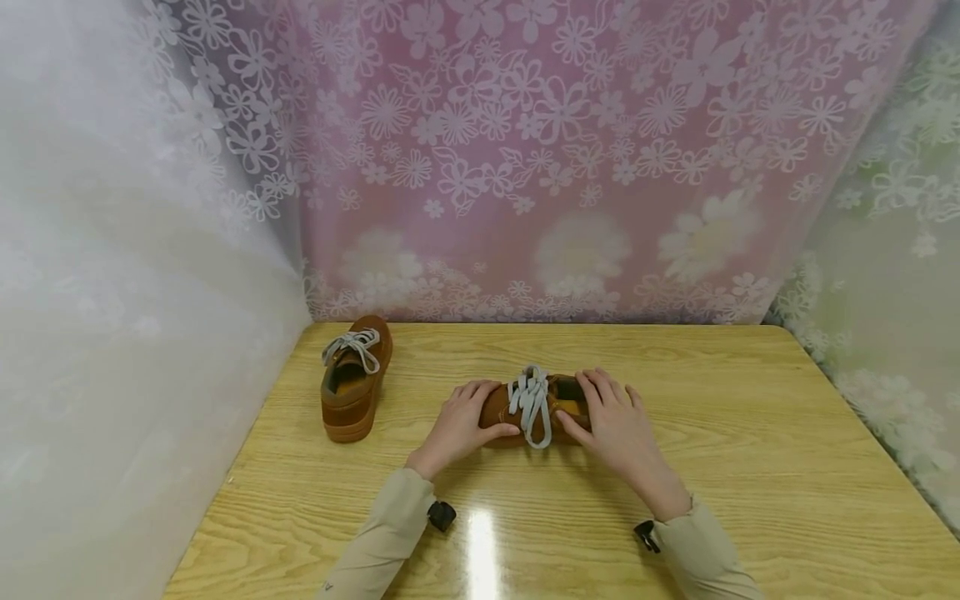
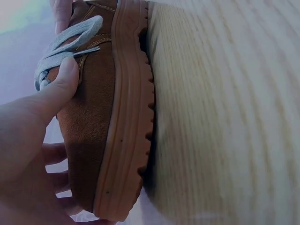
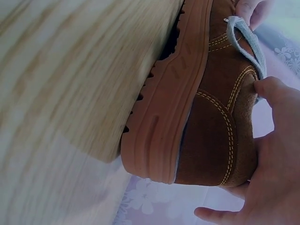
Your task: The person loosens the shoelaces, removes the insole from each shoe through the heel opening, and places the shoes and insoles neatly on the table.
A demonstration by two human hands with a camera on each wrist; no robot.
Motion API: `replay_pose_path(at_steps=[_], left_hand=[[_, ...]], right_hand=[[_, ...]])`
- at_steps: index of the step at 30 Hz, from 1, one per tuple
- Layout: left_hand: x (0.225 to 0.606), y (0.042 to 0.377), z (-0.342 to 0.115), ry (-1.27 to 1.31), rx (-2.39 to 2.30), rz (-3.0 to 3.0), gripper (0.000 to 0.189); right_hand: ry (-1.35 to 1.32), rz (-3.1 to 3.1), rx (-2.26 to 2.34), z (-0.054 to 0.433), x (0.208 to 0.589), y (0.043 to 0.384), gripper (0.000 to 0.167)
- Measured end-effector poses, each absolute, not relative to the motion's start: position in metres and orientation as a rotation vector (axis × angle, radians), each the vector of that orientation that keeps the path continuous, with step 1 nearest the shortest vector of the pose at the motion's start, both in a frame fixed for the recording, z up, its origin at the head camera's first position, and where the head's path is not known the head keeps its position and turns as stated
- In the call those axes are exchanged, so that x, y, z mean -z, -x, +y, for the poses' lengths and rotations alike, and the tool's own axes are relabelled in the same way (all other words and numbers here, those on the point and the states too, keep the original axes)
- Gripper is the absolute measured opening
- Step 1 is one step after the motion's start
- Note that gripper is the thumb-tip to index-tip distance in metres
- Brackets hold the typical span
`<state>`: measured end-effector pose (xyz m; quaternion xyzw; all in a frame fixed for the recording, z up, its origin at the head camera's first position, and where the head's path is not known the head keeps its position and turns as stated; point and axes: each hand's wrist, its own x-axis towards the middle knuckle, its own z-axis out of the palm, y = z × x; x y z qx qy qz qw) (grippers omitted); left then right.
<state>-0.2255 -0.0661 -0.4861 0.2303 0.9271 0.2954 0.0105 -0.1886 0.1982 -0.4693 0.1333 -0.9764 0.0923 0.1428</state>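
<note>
A brown lace-up shoe (image 1: 495,410) with pale grey laces (image 1: 533,398) lies sideways on the table, sole down, toe to the left. My left hand (image 1: 457,423) grips its toe end, thumb on the near side and fingers round the far side. In the left wrist view that thumb lies against the lace, beside the brown upper (image 2: 91,126). My right hand (image 1: 621,432) holds the shoe by its collar near the heel, thumb on the near edge. The heel (image 3: 204,159) shows large in the right wrist view, above a thick ridged sole.
A matching brown shoe (image 1: 352,408) stands at the table's far left, toe pointing away, its laces tied in a bow. The wood-grain table (image 1: 750,467) ends at a pink flowered curtain (image 1: 480,208) behind, with pale curtains at both sides.
</note>
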Motion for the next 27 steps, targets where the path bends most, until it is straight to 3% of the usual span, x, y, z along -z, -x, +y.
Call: replay_pose_path(at_steps=[9,27], left_hand=[[0.48,0.232,-0.069,-0.749,-0.973,2.792,0.07],[0.479,0.23,-0.061,-0.803,-0.905,2.788,0.071]], right_hand=[[-0.386,-2.821,-0.268,0.198,0.468,0.188,0.076],[-0.402,-2.838,-0.326,0.194,0.455,0.183,0.074]])
